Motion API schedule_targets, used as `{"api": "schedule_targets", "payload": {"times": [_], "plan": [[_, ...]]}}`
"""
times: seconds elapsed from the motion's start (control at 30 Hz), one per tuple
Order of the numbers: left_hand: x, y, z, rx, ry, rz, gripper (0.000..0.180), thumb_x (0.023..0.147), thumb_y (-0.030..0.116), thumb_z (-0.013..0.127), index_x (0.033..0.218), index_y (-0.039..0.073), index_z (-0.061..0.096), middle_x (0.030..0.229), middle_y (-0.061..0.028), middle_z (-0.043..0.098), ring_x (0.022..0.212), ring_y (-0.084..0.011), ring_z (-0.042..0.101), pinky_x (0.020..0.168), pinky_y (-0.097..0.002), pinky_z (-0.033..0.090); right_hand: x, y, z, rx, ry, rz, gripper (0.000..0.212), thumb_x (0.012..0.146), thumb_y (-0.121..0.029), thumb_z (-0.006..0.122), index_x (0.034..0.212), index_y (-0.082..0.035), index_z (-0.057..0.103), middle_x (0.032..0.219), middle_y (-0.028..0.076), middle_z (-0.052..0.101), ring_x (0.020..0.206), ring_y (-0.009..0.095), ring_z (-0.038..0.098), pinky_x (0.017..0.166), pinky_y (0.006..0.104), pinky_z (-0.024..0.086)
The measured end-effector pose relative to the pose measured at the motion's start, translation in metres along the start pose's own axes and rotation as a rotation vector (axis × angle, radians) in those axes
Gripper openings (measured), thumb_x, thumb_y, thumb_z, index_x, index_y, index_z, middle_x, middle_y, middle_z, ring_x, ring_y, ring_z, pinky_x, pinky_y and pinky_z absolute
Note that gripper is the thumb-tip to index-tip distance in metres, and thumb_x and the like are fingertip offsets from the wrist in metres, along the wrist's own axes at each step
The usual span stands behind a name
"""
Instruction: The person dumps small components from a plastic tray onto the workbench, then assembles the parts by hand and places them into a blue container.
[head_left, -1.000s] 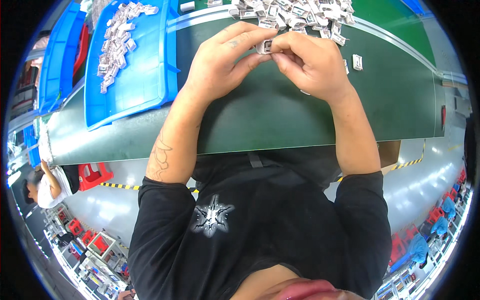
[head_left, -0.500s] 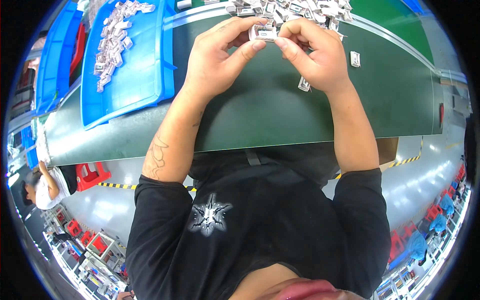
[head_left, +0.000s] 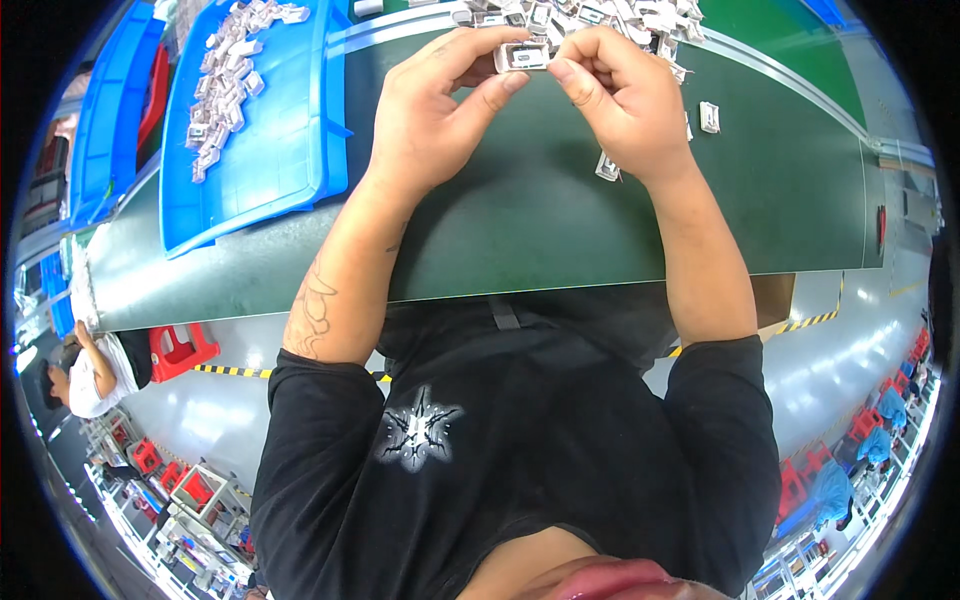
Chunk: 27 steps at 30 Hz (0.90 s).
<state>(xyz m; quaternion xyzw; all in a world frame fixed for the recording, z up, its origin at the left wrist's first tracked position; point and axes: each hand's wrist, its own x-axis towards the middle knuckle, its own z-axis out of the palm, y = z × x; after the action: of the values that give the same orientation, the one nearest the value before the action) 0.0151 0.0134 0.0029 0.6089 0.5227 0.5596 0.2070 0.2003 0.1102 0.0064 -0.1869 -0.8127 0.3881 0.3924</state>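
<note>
Above the far part of the table, a small white rectangular plastic housing [head_left: 522, 58] with a dark slot in its middle is held level between my hands. My left hand [head_left: 432, 118] grips its left end, index finger along the far side and thumb on the near side. At its right end, my right hand [head_left: 632, 108] is closed, thumb and index finger pinched against the edge; anything small inside that pinch is hidden. Close to my right wrist lies a similar housing [head_left: 607, 167] on the green table, and another housing [head_left: 710, 117] lies farther right.
A heap of similar white parts [head_left: 640, 18] lies beyond my hands. On the left stands a blue tray [head_left: 285, 140] with many more inside. The green tabletop [head_left: 520, 240] ends just before my body. A person [head_left: 95, 375] and a red stool [head_left: 183, 350] are at far left.
The housing has shifted slightly away from me and now shows its slotted face more fully. Both hands moved a little with it, and my right thumb and fingers changed position at its end.
</note>
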Motion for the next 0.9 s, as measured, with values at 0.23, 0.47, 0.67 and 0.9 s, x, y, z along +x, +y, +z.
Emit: {"api": "schedule_targets", "payload": {"times": [0.23,0.47,0.67,0.9], "plan": [[-0.001,-0.001,-0.003,-0.174,-0.085,-0.192,0.034,0.096,0.006,0.069,0.129,-0.001,0.065,0.108,-0.0073,0.071,0.101,-0.0145,0.069,0.087,-0.0277,0.055,0.003,0.008,0.0,0.358,-0.11,0.314,0.014,0.096,-0.017,0.069,0.096,-0.004,0.066,0.077,-0.001,0.063,0.067,0.006,0.057,0.058,0.0243,0.044],[0.002,0.002,-0.001,0.269,-0.185,0.062,0.033,0.09,0.005,0.071,0.124,0.005,0.068,0.096,-0.0089,0.069,0.084,-0.0181,0.067,0.079,-0.03,0.056,0.004,0.0,-0.014,-0.207,-0.101,0.12,0.015,0.087,-0.021,0.075,0.095,-0.008,0.072,0.071,0.003,0.063,0.063,0.015,0.059,0.059,0.0293,0.046],[0.001,0.002,0.0,0.343,-0.209,0.106,0.033,0.089,0.008,0.072,0.122,0.004,0.068,0.092,-0.0104,0.068,0.081,-0.0227,0.067,0.077,-0.0324,0.055,0.007,0.0,-0.01,-0.307,-0.125,-0.029,0.01,0.082,-0.016,0.071,0.088,-0.008,0.071,0.075,0.006,0.067,0.068,0.025,0.066,0.062,0.0361,0.051],[0.0,0.002,0.001,0.327,-0.157,0.067,0.032,0.088,0.009,0.073,0.119,0.004,0.07,0.094,-0.0113,0.071,0.083,-0.0226,0.069,0.079,-0.0327,0.055,0.006,0.0,0.001,-0.28,-0.023,0.001,0.008,0.08,-0.012,0.071,0.084,-0.006,0.067,0.076,0.008,0.068,0.066,0.026,0.068,0.059,0.0364,0.052]]}}
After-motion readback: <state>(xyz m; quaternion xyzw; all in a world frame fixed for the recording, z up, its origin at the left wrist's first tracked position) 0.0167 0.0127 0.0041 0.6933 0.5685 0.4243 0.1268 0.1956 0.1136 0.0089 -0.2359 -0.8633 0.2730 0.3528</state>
